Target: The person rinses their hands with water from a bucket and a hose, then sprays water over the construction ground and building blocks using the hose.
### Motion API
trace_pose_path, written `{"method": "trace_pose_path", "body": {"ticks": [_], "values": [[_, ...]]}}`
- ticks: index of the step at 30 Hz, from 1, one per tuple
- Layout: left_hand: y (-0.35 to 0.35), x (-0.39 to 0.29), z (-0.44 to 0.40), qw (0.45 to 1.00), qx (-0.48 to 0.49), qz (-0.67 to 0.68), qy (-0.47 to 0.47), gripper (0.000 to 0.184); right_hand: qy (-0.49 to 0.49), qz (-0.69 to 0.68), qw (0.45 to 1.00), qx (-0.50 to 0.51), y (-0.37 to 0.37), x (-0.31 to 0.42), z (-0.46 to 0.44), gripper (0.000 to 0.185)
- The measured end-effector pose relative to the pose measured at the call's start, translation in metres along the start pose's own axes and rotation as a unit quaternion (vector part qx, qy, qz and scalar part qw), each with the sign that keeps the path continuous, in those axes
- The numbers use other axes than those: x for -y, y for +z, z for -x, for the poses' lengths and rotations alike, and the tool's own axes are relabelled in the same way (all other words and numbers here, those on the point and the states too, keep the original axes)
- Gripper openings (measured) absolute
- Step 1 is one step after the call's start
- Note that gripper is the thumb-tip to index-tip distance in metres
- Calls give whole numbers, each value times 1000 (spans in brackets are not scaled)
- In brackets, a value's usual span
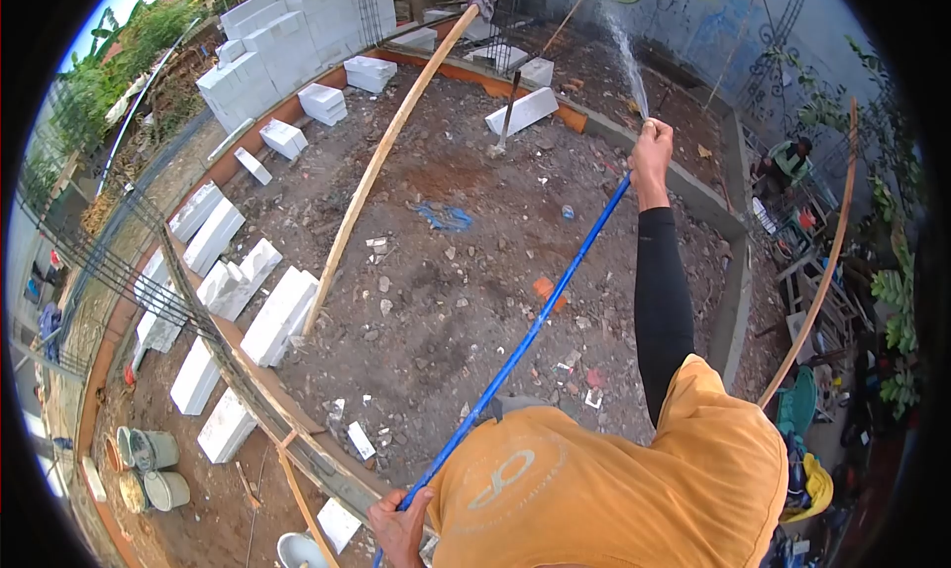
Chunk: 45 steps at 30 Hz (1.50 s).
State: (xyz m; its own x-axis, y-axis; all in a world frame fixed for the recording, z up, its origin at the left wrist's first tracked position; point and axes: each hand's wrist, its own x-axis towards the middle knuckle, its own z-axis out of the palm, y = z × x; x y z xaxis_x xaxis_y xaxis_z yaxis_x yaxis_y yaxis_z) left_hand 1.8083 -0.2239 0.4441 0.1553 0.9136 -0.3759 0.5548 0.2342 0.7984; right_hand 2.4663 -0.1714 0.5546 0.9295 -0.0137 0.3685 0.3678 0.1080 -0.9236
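My right hand, at the end of an outstretched arm in a black sleeve, is closed around the front end of a blue hose. A white spray of water shoots from that end towards the far wall. The hose runs back diagonally past my orange shirt. Low in the view, my left hand is wrapped around its rear part. Beneath the hose lies dark, stony ground with bits of rubble and a crumpled blue scrap.
White blocks line the left side, with a block wall behind. A long wooden pole slants across the ground. Rebar and several buckets are at left. Another person sits at right near a concrete edge.
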Motion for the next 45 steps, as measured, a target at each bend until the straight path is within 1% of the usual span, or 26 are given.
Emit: {"method": "trace_pose_path", "body": {"ticks": [3, 9, 12, 15, 19, 21, 24, 26, 28, 30, 31, 33, 42, 45], "values": [[-1, 8, -4, 1000, 3, -12, 6, 24, -1, -8, 1000, 1, -2, 2, 2, 13], [0, -2, 0, 1000, -5, -5, 18, 24, -15, 24, 999, -15, -8, 3, 3, 12], [-2, 3, -2, 999, 0, -24, 25, 23, -6, 28, 999, -16, -10, 3, 2, 12], [-1, 7, -4, 999, -8, -22, 27, 23, -18, 39, 999, -21, -11, 3, 1, 12], [-2, 4, -2, 999, -11, -20, 39, 24, -9, 26, 999, -20, -12, 3, 0, 12], [-4, 1, -2, 999, 6, -27, 20, 25, -7, 23, 1000, -18, -13, 10, 5, 12], [-3, 7, -2, 1000, 0, -6, 26, 26, 18, 27, 999, -4, -16, 15, 8, 16], [-4, 6, -3, 1000, 8, -6, 26, 27, -4, 22, 1000, -19, -16, 10, 3, 12], [0, 8, -1, 1000, 15, -6, 25, 28, -9, 19, 1000, -21, -17, 9, 2, 12], [10, 12, 2, 988, -129, -14, 80, 29, -13, 16, 1000, -22, -18, 12, 3, 12], [7, 12, 1, 988, -128, -14, 80, 29, -10, 15, 1000, -21, -19, 13, 3, 12], [-3, 4, -1, 1000, 2, -16, 20, 29, -6, 13, 1000, -20, -21, 15, 5, 12], [-3, 9, -3, 1000, 4, -9, 25, 29, -6, 23, 1000, -19, -24, 12, 5, 12], [-4, 14, -5, 999, 6, -25, 25, 28, 9, 14, 1000, -22, -25, 10, 6, 11]]}}
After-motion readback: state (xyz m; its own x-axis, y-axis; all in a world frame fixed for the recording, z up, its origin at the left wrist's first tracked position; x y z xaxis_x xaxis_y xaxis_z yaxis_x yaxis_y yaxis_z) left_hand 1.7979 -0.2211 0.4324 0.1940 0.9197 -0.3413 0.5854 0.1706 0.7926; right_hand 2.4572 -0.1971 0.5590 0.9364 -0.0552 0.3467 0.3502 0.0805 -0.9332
